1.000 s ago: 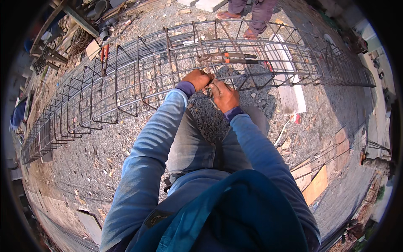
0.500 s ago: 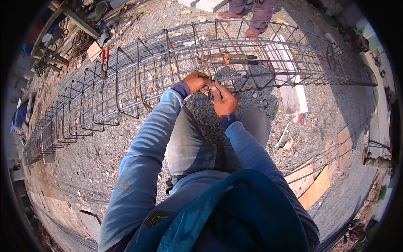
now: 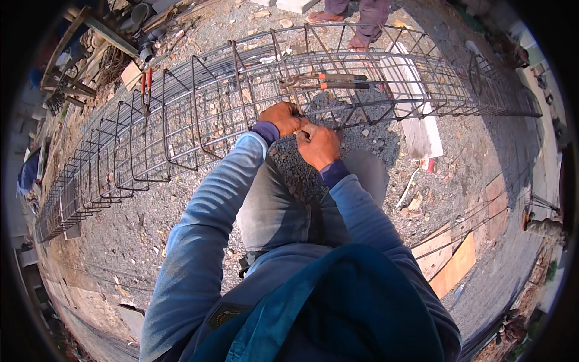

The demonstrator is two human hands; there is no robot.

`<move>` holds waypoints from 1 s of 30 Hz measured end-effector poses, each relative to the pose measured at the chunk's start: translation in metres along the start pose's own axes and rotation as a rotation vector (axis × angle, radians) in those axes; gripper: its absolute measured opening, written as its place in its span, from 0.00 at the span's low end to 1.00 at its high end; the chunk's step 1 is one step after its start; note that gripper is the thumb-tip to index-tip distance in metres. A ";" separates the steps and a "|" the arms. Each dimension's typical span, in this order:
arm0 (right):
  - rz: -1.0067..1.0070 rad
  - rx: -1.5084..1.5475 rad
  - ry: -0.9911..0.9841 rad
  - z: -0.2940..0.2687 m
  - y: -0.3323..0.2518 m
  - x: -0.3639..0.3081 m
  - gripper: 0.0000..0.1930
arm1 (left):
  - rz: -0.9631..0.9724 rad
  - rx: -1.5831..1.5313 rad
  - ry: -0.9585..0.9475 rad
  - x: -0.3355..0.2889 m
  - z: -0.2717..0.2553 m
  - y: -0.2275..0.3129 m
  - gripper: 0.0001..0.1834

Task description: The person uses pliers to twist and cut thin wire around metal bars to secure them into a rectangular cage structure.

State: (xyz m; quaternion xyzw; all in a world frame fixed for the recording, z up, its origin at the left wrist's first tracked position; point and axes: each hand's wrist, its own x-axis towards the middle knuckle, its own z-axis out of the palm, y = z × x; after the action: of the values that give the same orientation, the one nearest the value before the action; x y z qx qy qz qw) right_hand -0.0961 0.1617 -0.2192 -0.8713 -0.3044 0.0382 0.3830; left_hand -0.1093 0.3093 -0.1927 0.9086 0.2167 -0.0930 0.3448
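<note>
A long cage of steel reinforcing bars runs across in front of my knees. My left hand is closed at the cage's near lower bar, its fingertips bent inward. Just below and to its right, my right hand is closed too, thumb pressed against the curled fingers. The two hands touch or nearly touch. Whatever is pinched between them is too small or hidden to name. Beyond them, a pair of pincers with orange-and-black handles rests across the cage bars.
Another red-handled tool hangs on the cage at left. A person's bare feet stand beyond the cage. A white board lies under it at right. Wood pieces and thin bars lie on the gravel at lower right.
My right hand has shifted slightly down, its fingers curling more tightly beside the left. My left hand stays near the same bar. The whole view has shifted a little.
</note>
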 end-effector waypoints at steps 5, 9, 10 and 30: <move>0.061 0.043 0.125 -0.018 0.008 0.014 0.09 | 0.043 0.004 0.039 -0.004 0.001 -0.006 0.35; 0.231 0.251 -0.035 -0.007 0.050 0.018 0.17 | 0.073 0.020 0.047 0.003 0.002 -0.009 0.33; 0.344 0.488 -0.143 0.003 0.060 0.018 0.19 | 0.088 -0.048 0.011 0.007 0.003 -0.012 0.32; -0.519 -0.639 -0.161 -0.086 0.018 0.144 0.17 | 0.034 -0.326 -0.169 0.013 -0.014 -0.021 0.35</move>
State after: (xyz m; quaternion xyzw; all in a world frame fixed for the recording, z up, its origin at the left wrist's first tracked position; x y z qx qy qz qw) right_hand 0.0553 0.1775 -0.1470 -0.8348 -0.5395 -0.0879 0.0652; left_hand -0.1068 0.3374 -0.1985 0.8332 0.1836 -0.1271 0.5059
